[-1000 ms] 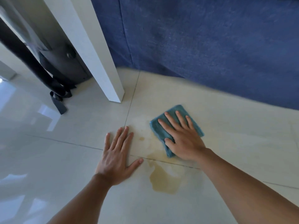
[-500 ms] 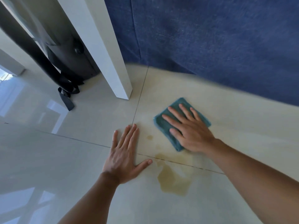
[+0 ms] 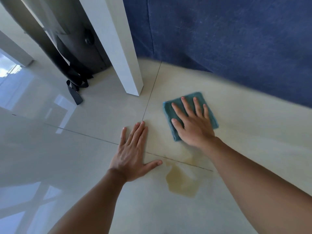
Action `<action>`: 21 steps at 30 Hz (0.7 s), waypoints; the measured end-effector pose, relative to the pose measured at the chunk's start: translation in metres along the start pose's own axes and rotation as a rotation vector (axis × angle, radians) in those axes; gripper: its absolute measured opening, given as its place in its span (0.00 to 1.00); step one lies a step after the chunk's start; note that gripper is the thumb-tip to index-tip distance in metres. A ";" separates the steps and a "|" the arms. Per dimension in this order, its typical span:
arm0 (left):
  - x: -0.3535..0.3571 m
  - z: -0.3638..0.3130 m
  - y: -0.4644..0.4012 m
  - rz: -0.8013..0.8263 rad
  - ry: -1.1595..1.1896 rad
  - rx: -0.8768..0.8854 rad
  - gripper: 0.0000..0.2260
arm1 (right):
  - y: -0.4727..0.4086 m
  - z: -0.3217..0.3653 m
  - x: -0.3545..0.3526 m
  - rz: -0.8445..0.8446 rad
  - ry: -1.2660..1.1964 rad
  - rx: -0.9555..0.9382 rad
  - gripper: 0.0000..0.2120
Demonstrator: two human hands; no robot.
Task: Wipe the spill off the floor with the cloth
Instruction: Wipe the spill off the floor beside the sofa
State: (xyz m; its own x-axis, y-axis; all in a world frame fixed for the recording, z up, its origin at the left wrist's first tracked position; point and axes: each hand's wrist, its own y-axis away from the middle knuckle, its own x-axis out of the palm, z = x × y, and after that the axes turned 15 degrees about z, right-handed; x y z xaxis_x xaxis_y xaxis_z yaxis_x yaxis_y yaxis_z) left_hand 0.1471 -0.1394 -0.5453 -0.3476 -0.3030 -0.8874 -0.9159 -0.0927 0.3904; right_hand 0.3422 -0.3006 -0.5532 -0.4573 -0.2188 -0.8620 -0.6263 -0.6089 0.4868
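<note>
Pressing flat on the folded teal cloth (image 3: 190,114), the right hand (image 3: 194,125) has its fingers spread, palm down, gripping nothing. That cloth lies on the tiled floor (image 3: 84,149) just beyond the yellowish spill (image 3: 183,183). Left of the spill, the left hand (image 3: 133,154) rests open on the tile, thumb pointing toward the puddle's edge.

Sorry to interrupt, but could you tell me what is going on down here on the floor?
A person is wiping up a spill. The right hand presses flat on a teal cloth on the tiled floor, while the left hand rests flat on the tiles for support. A yellowish puddle lies nearer the person than the cloth, not yet wiped.
</note>
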 end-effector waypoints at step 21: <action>-0.001 -0.002 0.004 0.063 -0.069 -0.005 0.55 | 0.170 -0.009 0.095 -0.049 -0.203 0.371 0.34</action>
State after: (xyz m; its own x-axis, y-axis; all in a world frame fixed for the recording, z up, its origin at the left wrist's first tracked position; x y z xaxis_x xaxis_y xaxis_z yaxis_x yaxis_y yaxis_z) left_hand 0.1445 -0.1417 -0.5423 -0.4174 -0.2419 -0.8760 -0.8910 -0.0805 0.4468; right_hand 0.1982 -0.4323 -0.5531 -0.5135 -0.0193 -0.8579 -0.8179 -0.2913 0.4961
